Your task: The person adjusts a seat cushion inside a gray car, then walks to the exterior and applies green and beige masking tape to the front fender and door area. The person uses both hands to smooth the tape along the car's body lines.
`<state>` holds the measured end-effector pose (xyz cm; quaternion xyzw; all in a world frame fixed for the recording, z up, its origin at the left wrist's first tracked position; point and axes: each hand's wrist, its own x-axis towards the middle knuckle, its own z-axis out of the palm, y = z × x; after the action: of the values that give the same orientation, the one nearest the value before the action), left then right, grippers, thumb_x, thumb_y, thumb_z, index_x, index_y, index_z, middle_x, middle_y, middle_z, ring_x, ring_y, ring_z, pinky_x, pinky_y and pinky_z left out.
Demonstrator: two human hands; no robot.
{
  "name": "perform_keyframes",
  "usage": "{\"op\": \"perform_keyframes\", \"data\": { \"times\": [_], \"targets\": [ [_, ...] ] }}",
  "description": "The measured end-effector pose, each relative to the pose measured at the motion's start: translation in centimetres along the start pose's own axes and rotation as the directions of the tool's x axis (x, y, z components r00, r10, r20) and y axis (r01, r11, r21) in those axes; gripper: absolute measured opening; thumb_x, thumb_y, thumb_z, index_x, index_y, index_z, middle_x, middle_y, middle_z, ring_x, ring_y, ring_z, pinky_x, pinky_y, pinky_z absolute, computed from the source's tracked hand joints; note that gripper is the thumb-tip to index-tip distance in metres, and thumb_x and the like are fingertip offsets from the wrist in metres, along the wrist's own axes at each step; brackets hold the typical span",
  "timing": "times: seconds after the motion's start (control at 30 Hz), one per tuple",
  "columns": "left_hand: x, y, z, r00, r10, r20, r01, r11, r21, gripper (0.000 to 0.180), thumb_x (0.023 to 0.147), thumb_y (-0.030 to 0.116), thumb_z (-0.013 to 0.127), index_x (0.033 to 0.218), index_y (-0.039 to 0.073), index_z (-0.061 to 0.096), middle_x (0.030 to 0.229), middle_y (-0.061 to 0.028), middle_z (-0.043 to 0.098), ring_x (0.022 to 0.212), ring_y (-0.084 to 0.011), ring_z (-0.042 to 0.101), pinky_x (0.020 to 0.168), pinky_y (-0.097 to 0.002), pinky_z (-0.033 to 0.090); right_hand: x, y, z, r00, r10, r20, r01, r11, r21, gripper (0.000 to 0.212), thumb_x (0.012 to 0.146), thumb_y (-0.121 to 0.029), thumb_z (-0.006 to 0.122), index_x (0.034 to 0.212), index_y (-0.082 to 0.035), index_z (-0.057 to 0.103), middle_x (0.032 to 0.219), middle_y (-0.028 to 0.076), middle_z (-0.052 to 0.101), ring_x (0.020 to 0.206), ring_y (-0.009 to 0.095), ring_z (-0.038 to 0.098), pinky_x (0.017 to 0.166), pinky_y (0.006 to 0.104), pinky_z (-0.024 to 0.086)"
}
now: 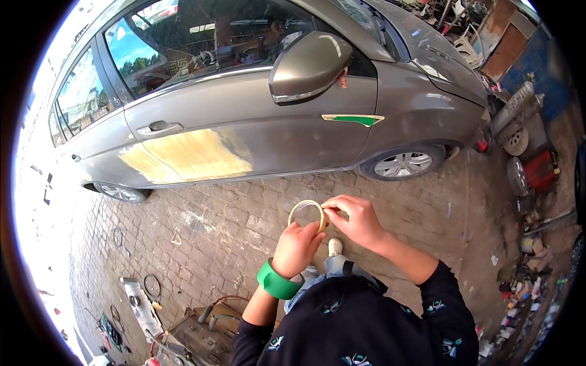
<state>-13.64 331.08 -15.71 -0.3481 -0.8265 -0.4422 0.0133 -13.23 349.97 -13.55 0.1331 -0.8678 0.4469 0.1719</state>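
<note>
My left hand [294,249] is closed around the lower side of a roll of pale yellow masking tape [292,211], held upright in front of me. My right hand [353,218] pinches at the roll's right edge; whether a tape end is between its fingertips is too small to tell. Around my left wrist sits a wide roll of green tape [274,282]. Beyond my hands stands a grey-brown car [293,137]. Its fender trim [360,120] is covered in green with pale tape along the edges. A patch of yellow filler [195,155] spreads over the lower doors.
Brick paving [232,226] lies under the car and me. A worn metal machine with hoses [207,335] stands at lower left, beside a long white panel [141,308]. Car parts and a red box [540,171] crowd the right side, with scattered litter [519,311] below them.
</note>
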Motion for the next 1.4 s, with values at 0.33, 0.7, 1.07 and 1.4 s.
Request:
{"op": "perform_keyframes", "data": {
  "times": [0.33, 0.7, 1.07, 1.4],
  "targets": [
    [1.3, 2.2, 0.3, 0.992, 0.105, 0.076, -0.111, 0.991, 0.081, 0.012, 0.084, 0.012, 0.067, 0.094, 0.006, 0.063, 0.064, -0.0096, 0.057, 0.06, -0.0299, 0.055, 0.062, -0.0387, 0.043, -0.3, 0.6, -3.4, 0.991, -0.106, 0.081, 0.114, 0.988, -0.108, 0.012, 0.075, -0.006, 0.071, 0.077, -0.006, 0.059, 0.076, 0.005, 0.065, 0.069, 0.022, 0.065, 0.059, 0.0323, 0.051],
    [1.6, 1.8, -0.3, 0.98, -0.078, 0.185, 0.086, 0.996, -0.035, 0.016, 0.091, 0.02, 0.062, 0.09, 0.005, 0.061, 0.068, -0.0168, 0.059, 0.065, -0.0376, 0.056, 0.061, -0.0469, 0.045, 1.4, 4.1, -5.7, 0.805, 0.21, 0.554, -0.497, 0.748, 0.439, 0.007, 0.089, -0.008, 0.062, 0.091, -0.002, 0.062, 0.085, 0.002, 0.066, 0.073, 0.007, 0.058, 0.069, 0.0251, 0.05],
    [3.2, 0.5, -0.2, 0.974, -0.186, 0.131, 0.195, 0.979, -0.058, 0.015, 0.091, 0.018, 0.061, 0.087, 0.004, 0.06, 0.067, -0.0188, 0.059, 0.065, -0.04, 0.058, 0.057, -0.0477, 0.044, 0.2, 4.2, -2.0, 0.949, 0.222, 0.226, -0.284, 0.911, 0.298, 0.021, 0.084, -0.016, 0.075, 0.097, -0.003, 0.064, 0.091, 0.003, 0.066, 0.085, 0.011, 0.062, 0.079, 0.0277, 0.05],
    [6.2, -2.9, 1.4, 0.939, -0.265, 0.218, 0.307, 0.933, -0.189, 0.017, 0.092, 0.023, 0.06, 0.094, 0.006, 0.064, 0.065, -0.0136, 0.062, 0.061, -0.0339, 0.062, 0.057, -0.0438, 0.047, 3.2, 7.6, -2.9, 0.94, 0.288, 0.185, -0.317, 0.935, 0.157, 0.01, 0.086, -0.009, 0.069, 0.088, -0.001, 0.063, 0.082, 0.007, 0.067, 0.078, 0.016, 0.064, 0.072, 0.0305, 0.05]
  ]
}}
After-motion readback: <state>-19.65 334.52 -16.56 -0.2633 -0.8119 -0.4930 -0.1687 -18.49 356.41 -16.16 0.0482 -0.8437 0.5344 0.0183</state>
